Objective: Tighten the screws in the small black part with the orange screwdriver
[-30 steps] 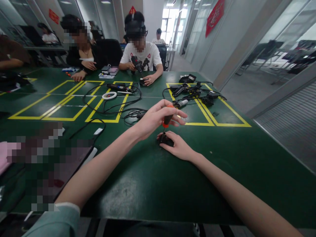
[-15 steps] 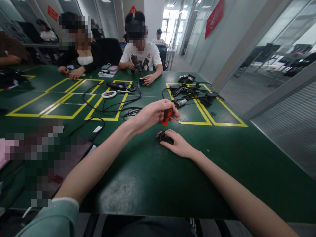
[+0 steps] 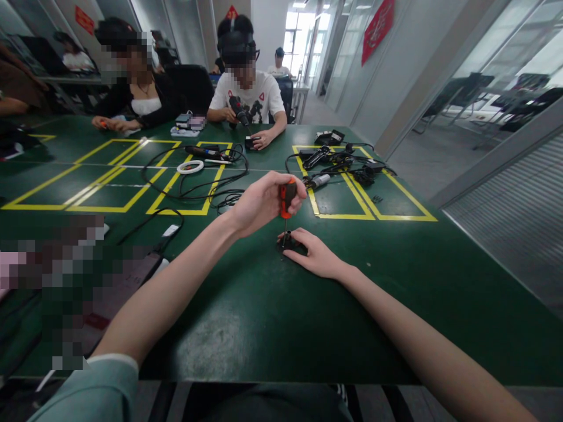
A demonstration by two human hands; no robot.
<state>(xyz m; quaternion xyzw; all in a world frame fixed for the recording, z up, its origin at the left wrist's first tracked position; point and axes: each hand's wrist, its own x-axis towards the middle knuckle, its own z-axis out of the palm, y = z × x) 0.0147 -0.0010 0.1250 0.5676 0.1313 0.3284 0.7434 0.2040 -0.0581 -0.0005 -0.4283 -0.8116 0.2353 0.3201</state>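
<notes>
My left hand is closed around the handle of a red and black screwdriver, held almost upright. Its thin shaft points down to a small black part lying on the green table. Whether the tip sits in a screw is too small to make out. My right hand rests on the table and grips the black part from the right, thumb in front and fingers behind. A short dark post stands up from the part beside the shaft. The fingers cover much of its right side.
Black cables and devices lie in yellow-taped areas at the back right. A white ring and a looped cable are at the back left. Across the table a person holds a power drill. Another person sits further left.
My left hand has shifted slightly left and turned, bringing the screwdriver from a tilt to nearly vertical over the black part. My right hand keeps its hold. The whole view has shifted slightly.
</notes>
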